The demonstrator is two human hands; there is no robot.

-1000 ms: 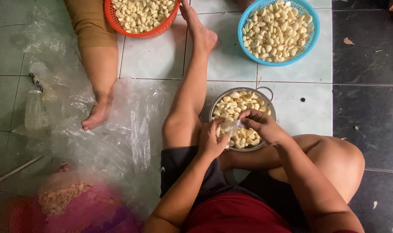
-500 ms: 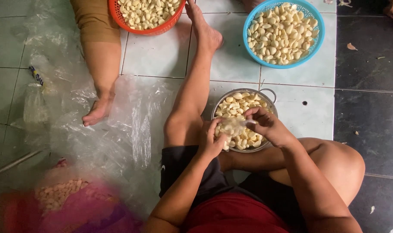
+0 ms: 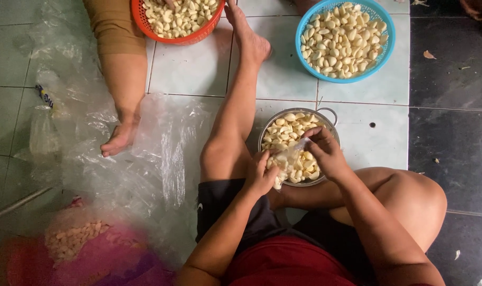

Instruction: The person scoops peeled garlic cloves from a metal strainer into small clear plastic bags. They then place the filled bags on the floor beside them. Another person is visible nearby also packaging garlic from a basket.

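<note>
Right now both hands, left hand (image 3: 260, 173) & right hand (image 3: 325, 153), pinch a small clear bag (image 3: 287, 157) open over the metal colander (image 3: 331, 114) so peeled garlic (image 3: 288, 127) drops in w/o spilling

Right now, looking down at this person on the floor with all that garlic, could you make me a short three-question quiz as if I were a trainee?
1. True or false: the left hand and the right hand hold a small clear plastic bag between them over the metal bowl.
2. Which container sits farthest to the right? A) orange basket B) blue basket C) metal bowl
3. Fill in: another person's bare foot rests on a sheet of clear ____.

Key: 1 true; 2 B; 3 plastic.
</note>
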